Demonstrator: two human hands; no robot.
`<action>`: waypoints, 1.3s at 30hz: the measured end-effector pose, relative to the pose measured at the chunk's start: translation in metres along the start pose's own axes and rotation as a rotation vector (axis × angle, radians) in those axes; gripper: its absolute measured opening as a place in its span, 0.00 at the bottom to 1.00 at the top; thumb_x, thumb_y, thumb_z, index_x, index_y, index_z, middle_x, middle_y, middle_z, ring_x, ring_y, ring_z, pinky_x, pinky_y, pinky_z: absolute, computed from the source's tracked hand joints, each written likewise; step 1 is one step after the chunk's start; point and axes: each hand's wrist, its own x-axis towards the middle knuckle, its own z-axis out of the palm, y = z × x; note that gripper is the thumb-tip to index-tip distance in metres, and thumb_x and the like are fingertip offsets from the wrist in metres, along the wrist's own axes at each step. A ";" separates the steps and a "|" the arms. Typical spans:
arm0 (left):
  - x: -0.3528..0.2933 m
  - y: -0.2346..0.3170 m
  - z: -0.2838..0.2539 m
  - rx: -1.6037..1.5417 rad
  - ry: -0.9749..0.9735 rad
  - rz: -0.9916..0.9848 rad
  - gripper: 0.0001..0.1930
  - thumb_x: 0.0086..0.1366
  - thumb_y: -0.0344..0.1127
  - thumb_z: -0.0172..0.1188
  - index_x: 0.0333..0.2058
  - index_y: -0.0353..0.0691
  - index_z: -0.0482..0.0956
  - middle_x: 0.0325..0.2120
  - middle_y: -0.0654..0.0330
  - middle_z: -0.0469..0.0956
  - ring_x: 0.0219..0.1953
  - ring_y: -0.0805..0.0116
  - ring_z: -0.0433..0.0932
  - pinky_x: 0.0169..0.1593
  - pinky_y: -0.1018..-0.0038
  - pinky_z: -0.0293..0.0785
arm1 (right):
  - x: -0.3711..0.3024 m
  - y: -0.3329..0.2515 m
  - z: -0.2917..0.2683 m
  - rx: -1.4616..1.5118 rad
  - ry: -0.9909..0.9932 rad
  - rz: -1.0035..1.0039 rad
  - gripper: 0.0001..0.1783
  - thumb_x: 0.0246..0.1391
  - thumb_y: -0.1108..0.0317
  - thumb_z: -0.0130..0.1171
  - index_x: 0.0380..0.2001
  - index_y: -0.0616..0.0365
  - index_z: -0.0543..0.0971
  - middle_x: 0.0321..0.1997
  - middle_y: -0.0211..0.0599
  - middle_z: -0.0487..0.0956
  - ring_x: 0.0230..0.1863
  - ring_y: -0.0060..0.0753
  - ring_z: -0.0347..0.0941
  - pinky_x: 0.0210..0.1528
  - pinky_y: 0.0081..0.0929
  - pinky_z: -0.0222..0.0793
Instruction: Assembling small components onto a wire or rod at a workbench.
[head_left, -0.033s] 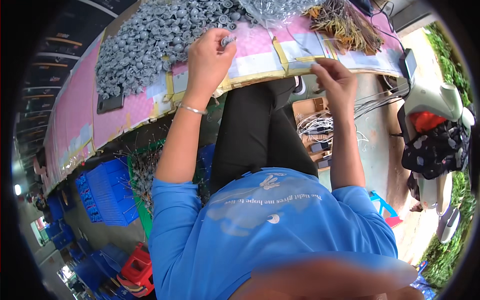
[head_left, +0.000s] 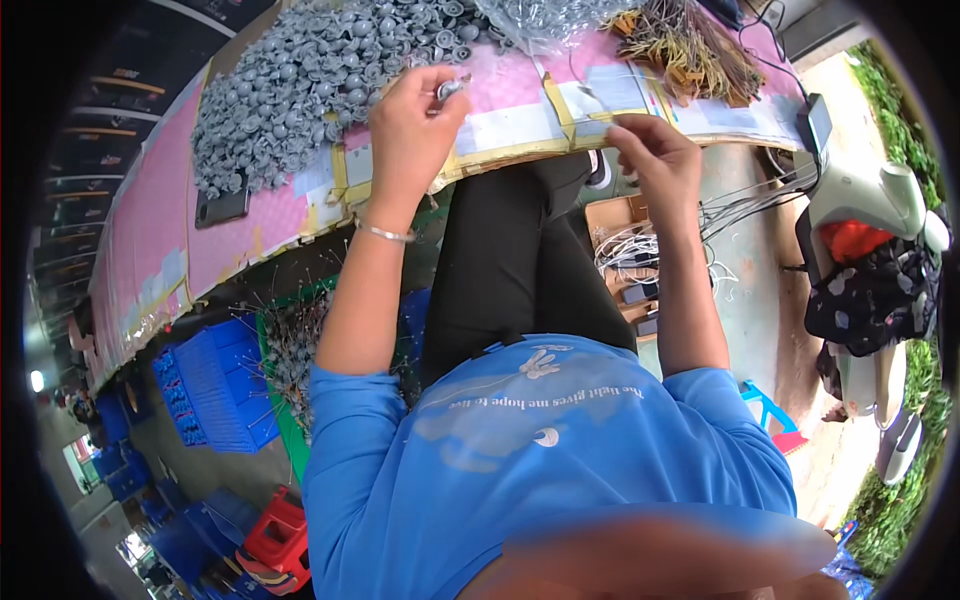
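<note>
My left hand (head_left: pixel 412 128) is raised over the near edge of the worktable (head_left: pixel 150 245), with a small grey round cap (head_left: pixel 449 90) pinched between thumb and forefinger. Beside it, a big heap of similar grey caps (head_left: pixel 290 95) spreads over the table's left and middle. My right hand (head_left: pixel 662 160) hovers at the table edge farther right, thumb and forefinger pressed together. What sits in that pinch is too small to make out. Beyond it lies a bundle of thin wires with yellowish ends (head_left: pixel 690 55).
A clear plastic bag (head_left: pixel 555 22) lies at the back; a dark phone (head_left: pixel 222 207) rests by the heap. Below are blue crates (head_left: pixel 215 390), a green tray (head_left: pixel 297 440) of wired parts, and a carton (head_left: pixel 608 215) with white cables. A scooter (head_left: pixel 868 205) stands right.
My left hand has shifted slightly toward me and left, still holding the grey cap. My right hand has moved a little to the left, closer to the other hand.
</note>
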 end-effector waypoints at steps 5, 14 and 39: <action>-0.074 0.022 -0.018 -0.739 0.018 -0.394 0.13 0.62 0.23 0.60 0.45 0.25 0.75 0.32 0.54 0.82 0.33 0.65 0.84 0.34 0.78 0.80 | -0.008 -0.011 0.043 0.334 -0.174 0.051 0.09 0.55 0.71 0.65 0.37 0.64 0.81 0.29 0.31 0.81 0.25 0.17 0.73 0.27 0.16 0.68; -0.142 0.034 -0.025 -1.107 0.017 -0.636 0.16 0.62 0.23 0.58 0.49 0.26 0.73 0.37 0.53 0.80 0.34 0.64 0.84 0.35 0.74 0.82 | -0.059 -0.014 0.084 0.571 -0.700 0.329 0.06 0.56 0.69 0.64 0.35 0.60 0.80 0.31 0.33 0.81 0.26 0.19 0.76 0.27 0.17 0.73; -0.149 0.043 -0.037 -1.023 0.011 -0.566 0.15 0.66 0.28 0.55 0.49 0.26 0.75 0.39 0.47 0.82 0.36 0.60 0.85 0.34 0.76 0.84 | -0.102 -0.005 0.062 0.376 -0.660 0.209 0.05 0.57 0.72 0.64 0.35 0.61 0.80 0.32 0.35 0.83 0.28 0.20 0.78 0.30 0.17 0.74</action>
